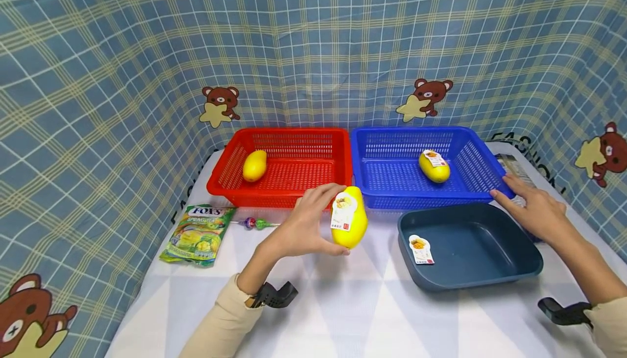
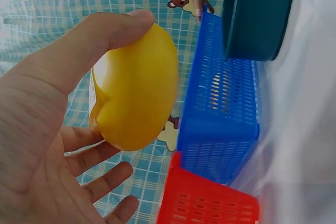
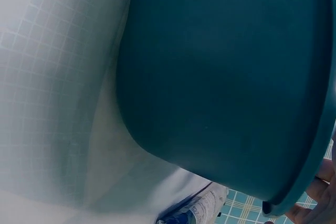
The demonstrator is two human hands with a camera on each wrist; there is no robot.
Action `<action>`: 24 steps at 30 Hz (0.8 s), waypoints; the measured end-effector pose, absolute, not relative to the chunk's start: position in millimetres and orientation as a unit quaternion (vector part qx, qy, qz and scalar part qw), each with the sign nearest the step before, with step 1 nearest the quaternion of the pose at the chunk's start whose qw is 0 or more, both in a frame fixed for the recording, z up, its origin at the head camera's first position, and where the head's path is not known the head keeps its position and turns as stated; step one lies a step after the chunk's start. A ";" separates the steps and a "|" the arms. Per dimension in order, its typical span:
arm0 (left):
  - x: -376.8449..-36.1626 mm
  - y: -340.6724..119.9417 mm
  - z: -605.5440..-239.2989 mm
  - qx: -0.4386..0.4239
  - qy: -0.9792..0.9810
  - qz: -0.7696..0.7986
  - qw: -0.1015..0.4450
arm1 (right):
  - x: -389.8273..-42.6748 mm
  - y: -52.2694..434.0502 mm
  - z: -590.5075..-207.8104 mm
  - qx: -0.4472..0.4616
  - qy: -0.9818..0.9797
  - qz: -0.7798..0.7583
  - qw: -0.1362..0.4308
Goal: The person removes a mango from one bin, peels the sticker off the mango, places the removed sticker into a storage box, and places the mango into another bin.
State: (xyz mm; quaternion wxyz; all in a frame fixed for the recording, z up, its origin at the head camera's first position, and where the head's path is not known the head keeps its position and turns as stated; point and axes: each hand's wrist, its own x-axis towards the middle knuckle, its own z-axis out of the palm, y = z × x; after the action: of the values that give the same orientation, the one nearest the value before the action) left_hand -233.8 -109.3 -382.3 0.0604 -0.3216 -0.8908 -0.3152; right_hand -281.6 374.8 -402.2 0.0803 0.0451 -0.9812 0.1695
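My left hand [image 1: 305,226] holds a yellow mango [image 1: 356,221] above the table, thumb at one end and fingertips at the other. A white paper label with a fruit picture [image 1: 343,212] is on its face. In the left wrist view the mango [image 2: 142,90] shows its bare side. My right hand [image 1: 538,212] rests its extended fingertips on the front right corner of the blue basket [image 1: 411,201]. One labelled mango [image 1: 433,170] lies inside that basket. An unlabelled mango [image 1: 254,166] lies in the red basket [image 1: 279,199].
Before the blue basket stands a dark teal tub [image 1: 470,249] with a similar label [image 1: 421,250] at its left side. A green candy bag [image 1: 200,234] and wrapped lollipops [image 1: 256,223] lie at left. A partly hidden packet [image 1: 514,166] is behind my right hand.
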 end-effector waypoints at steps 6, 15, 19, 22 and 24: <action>-226.5 -112.1 -395.5 -0.314 -0.895 -0.312 0.054 | -282.1 375.2 -403.0 0.042 -0.979 0.184 0.074; -220.3 -115.6 -416.0 -0.299 -0.898 -0.321 0.039 | -282.2 374.4 -404.7 0.042 -0.980 0.183 0.069; -219.2 -116.3 -425.5 -0.294 -0.901 -0.318 0.031 | -281.8 374.4 -404.3 0.040 -0.980 0.183 0.066; -218.9 -116.3 -432.7 -0.290 -0.903 -0.317 0.022 | -281.8 374.5 -404.0 0.039 -0.981 0.179 0.066; -219.5 -116.1 -437.7 -0.287 -0.904 -0.315 0.018 | -282.0 374.3 -403.7 0.038 -0.981 0.177 0.067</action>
State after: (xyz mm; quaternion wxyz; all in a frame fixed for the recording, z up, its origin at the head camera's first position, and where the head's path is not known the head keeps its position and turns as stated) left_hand -219.5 -116.1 -437.7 0.0177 -0.2874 -0.9043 -0.3152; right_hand -282.0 374.3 -403.7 0.0667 0.0377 -0.9812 0.1771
